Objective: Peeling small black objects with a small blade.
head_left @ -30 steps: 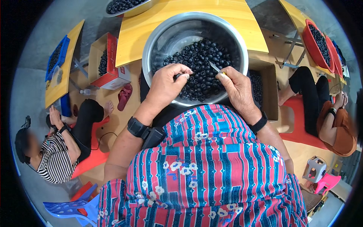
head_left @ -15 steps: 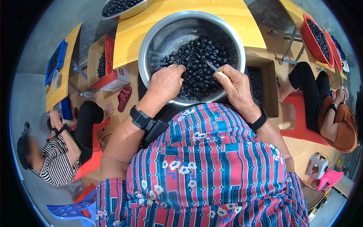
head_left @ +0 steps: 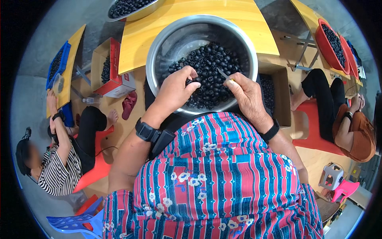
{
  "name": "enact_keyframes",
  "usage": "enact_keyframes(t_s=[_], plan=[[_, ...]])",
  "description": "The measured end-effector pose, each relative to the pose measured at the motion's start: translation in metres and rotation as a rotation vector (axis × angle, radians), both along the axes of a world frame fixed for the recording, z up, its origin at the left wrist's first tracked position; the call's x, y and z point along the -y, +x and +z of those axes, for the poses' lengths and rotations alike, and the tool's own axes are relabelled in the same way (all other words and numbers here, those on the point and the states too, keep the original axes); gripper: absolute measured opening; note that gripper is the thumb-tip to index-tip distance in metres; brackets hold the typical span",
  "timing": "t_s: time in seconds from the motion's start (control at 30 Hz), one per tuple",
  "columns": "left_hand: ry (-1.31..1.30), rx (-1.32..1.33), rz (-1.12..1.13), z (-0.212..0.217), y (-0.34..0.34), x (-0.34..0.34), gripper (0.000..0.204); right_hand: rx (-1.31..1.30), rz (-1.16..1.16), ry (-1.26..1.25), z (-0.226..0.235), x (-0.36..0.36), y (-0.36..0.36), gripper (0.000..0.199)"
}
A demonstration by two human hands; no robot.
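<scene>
A wide steel bowl [head_left: 153, 55] sits before me, holding a heap of small black round pieces [head_left: 211, 65], many with a ring-like hollow on top. Over its left side, my left hand [head_left: 179, 85] is closed, thumb and curled fingers around what looks like one black piece [head_left: 188, 82], mostly covered. A small knife [head_left: 223, 73] is gripped in my right hand [head_left: 246, 91] at the bowl's right side. Its short blade points up and left over the heap, and a bit of yellow handle shows by the thumb.
A yellow table [head_left: 262, 36] stands beyond the bowl, with another filled bowl [head_left: 137, 12] on it. Cardboard boxes [head_left: 282, 95] of black pieces flank me. One person [head_left: 59, 167] sits at left, another [head_left: 354, 131] at right, near red basins [head_left: 324, 40].
My left hand has turned and drawn back slightly, its thumb and fingers now showing. The knife hand has shifted a little. The person at left has raised an arm toward their table.
</scene>
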State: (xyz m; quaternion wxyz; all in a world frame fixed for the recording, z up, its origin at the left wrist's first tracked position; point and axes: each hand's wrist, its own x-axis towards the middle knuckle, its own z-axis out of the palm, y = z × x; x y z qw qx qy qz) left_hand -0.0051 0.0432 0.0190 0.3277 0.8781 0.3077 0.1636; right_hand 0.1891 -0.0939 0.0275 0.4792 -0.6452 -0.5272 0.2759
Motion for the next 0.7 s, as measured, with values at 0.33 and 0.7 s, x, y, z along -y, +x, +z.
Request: enact_keyframes(t_s=[0.33, 0.7], plan=[[-0.969, 0.406, -0.104, 0.001, 0.0, 0.017, 0.023, -0.085, 0.136, 0.038, 0.002, -0.001, -0.005, 0.025], [-1.051, 0.328, -0.188, -0.003, 0.004, 0.031, 0.03, -0.252, 0.281, -0.034, 0.001, -0.002, -0.002, 0.022]])
